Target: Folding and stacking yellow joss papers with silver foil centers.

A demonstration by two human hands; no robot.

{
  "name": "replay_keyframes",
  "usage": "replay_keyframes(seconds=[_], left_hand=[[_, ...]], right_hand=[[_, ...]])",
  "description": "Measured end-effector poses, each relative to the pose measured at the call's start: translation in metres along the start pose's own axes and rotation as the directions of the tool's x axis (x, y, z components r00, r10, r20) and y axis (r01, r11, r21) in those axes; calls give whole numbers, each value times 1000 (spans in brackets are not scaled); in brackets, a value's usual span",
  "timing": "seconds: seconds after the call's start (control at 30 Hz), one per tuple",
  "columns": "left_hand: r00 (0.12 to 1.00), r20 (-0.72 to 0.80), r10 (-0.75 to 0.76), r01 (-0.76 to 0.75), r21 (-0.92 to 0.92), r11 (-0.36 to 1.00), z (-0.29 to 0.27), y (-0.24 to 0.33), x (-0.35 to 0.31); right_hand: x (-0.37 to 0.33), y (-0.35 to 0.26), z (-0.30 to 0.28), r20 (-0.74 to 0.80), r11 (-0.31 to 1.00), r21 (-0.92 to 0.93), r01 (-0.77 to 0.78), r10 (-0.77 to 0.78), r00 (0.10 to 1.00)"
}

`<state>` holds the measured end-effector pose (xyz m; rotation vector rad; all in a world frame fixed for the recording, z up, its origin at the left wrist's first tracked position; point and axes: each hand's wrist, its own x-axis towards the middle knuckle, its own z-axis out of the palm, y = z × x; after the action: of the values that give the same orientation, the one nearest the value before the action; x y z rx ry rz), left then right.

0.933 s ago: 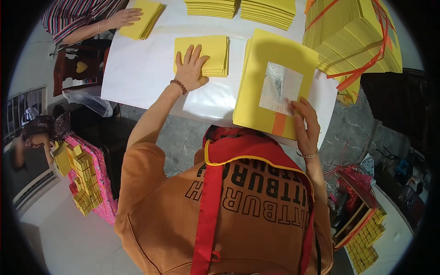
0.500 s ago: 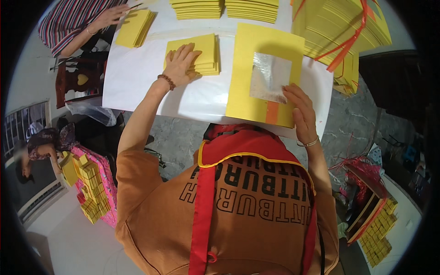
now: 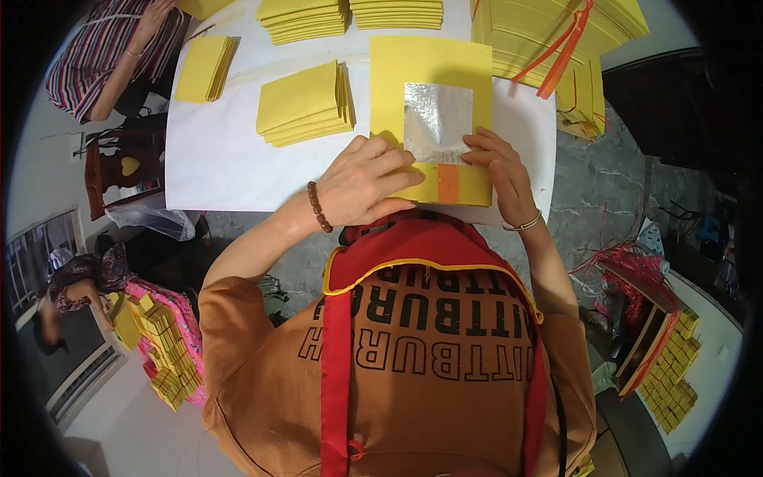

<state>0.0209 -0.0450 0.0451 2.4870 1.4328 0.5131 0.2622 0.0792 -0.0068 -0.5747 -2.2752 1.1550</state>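
Over at my far left, small yellow bundles (image 3: 168,350) crowd a pink cover (image 3: 193,306). Next along, a co-worker's hand (image 3: 149,24) shows at the end of a striped sleeve, and below it a slim yellow pack (image 3: 207,70) lies on the white surface (image 3: 528,131).

Then my folded yellow stack (image 3: 298,99), its edges fanned and uneven; a knock from my left forearm could probably send its layers sliding.

Here's my left hand (image 3: 364,181), fingers bent over the near left part of the big yellow sheet (image 3: 389,71), thumb lower, by its near edge. Whether I'm pinching paper, I can't tell. The sheet lies right in front of me, at the surface's near edge, silver foil square (image 3: 437,119) face up, orange strip (image 3: 448,184) below it. If one hand pulls harder than the other, the sheet might skew or crease.

My right hand (image 3: 509,176) is spread loosely, fingertips on the foil's lower right, thumb apart. Too much rubbing there could scuff the foil, I'd judge.

Farthest right, large yellow paper piles (image 3: 520,60) with red ribbon (image 3: 566,52); a snagged loose end could drag sheets askew.
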Motion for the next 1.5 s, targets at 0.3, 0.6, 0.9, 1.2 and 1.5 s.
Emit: replay_keyframes(seconds=[0.3,0.6,0.9,1.2,1.5], left_hand=[[983,-134,-129,80,-327,942,2,-8,8],[955,14,-295,259,-523,812,0,-14,12],[860,181,-476,470,-644,604,-1,-16,14],[833,265,-486,521,-672,526,0,-21,14],[832,293,-472,518,-715,469,1,-25,13]], right_hand=[[-1,3,3,-35,993,109,-41,45,998],[-1,6,5,-53,976,204,-75,87,995],[-2,6,1,-16,944,324,-53,62,998],[-3,4,1,45,954,258,-151,144,989],[-8,8,7,-27,988,138,-70,75,997]])
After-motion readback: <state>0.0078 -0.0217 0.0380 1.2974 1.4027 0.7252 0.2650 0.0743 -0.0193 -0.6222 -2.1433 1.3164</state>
